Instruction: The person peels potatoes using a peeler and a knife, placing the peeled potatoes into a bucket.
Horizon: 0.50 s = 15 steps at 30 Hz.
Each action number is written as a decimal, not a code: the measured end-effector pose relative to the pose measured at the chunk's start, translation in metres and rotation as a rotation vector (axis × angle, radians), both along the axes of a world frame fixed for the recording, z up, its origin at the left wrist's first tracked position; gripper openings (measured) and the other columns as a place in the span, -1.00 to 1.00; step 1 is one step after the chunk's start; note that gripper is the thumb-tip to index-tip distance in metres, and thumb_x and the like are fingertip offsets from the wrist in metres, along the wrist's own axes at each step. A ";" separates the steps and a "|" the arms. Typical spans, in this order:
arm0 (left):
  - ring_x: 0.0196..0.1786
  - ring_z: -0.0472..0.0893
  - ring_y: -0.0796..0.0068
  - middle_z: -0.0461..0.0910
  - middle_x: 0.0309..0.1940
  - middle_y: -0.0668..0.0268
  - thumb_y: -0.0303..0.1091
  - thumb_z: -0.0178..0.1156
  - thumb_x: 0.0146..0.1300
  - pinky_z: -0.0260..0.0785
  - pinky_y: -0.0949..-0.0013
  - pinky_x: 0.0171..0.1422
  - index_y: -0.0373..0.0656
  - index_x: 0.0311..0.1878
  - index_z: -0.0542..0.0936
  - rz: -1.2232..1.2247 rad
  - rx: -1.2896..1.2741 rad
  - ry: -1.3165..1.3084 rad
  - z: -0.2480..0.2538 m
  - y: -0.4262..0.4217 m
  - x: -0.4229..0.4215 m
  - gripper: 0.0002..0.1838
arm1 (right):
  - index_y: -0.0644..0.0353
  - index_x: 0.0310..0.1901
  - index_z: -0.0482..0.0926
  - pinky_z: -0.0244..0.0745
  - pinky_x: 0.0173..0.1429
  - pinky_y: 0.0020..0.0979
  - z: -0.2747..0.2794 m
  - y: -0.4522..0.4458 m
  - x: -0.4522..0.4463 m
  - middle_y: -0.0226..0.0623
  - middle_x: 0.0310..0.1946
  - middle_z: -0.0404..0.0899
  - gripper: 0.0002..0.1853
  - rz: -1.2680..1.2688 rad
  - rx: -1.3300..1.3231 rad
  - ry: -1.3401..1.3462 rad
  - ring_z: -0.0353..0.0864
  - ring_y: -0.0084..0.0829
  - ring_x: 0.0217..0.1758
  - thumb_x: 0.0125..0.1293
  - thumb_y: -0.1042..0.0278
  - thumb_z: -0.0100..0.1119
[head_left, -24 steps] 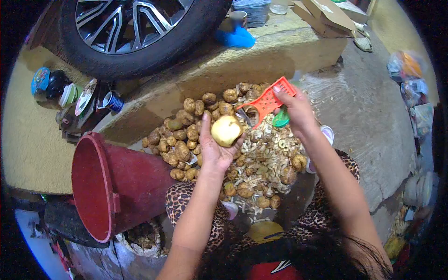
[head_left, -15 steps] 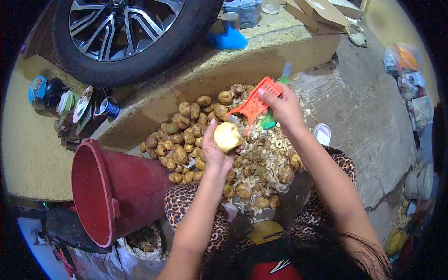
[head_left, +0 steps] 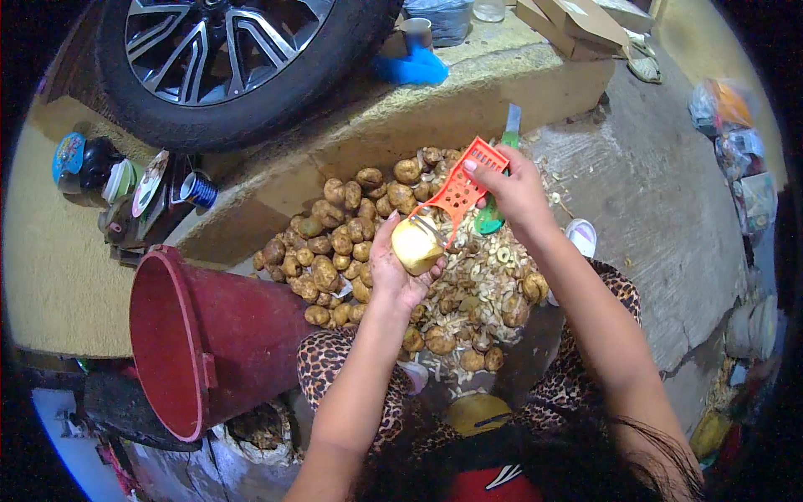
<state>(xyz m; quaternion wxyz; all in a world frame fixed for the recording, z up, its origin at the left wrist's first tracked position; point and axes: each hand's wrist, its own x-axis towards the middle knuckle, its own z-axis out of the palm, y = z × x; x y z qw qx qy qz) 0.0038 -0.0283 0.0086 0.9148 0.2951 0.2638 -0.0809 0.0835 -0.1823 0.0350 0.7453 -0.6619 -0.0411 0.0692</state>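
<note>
Now the peeler point(head_left: 470, 186): orange, its blade end touching the top of the peeled potato point(head_left: 414, 249), where half a second ago the two were apart.
Left grip point(head_left: 396, 274): grasping the peeled potato in the upturned palm.
Right grip point(head_left: 517, 187): closed around the peeler and what looks like a green knife point(head_left: 488, 222).
Counted: one peeler, one knife, one red bucket point(head_left: 251, 335); unpeeled potatoes point(head_left: 324, 272) too many to count.
Partly hidden: knife, behind the right grip.
Cut off: one wheel point(head_left: 276, 109), at the top edge.
</note>
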 end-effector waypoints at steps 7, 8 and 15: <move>-0.51 0.52 0.33 0.55 -0.47 0.26 0.04 0.00 0.16 0.40 0.30 -0.51 -0.06 -0.30 0.49 -0.005 -0.008 -0.015 -0.002 0.018 -0.009 -0.65 | 0.23 -0.34 0.48 0.33 -0.59 -0.62 0.004 -0.024 0.028 -0.39 -0.56 0.54 -0.81 -0.184 0.023 -0.178 0.42 -0.64 -0.67 0.14 0.30 0.22; -0.46 0.54 0.32 0.56 -0.45 0.24 0.03 -0.01 0.17 0.40 0.28 -0.47 -0.07 -0.28 0.49 0.015 -0.041 -0.026 -0.005 0.019 -0.008 -0.64 | 0.22 -0.34 0.48 0.33 -0.59 -0.62 0.008 -0.016 0.016 -0.40 -0.55 0.53 -0.83 -0.141 0.050 -0.081 0.43 -0.64 -0.66 0.15 0.32 0.21; -0.42 0.56 0.35 0.57 -0.41 0.28 -0.02 0.00 0.15 0.40 0.33 -0.44 -0.06 -0.27 0.51 0.084 -0.080 0.059 -0.004 0.004 0.000 -0.69 | 0.23 -0.30 0.47 0.35 -0.52 -0.61 -0.012 0.007 -0.009 -0.43 -0.52 0.52 -0.78 0.055 -0.146 -0.200 0.46 -0.65 -0.58 0.13 0.29 0.23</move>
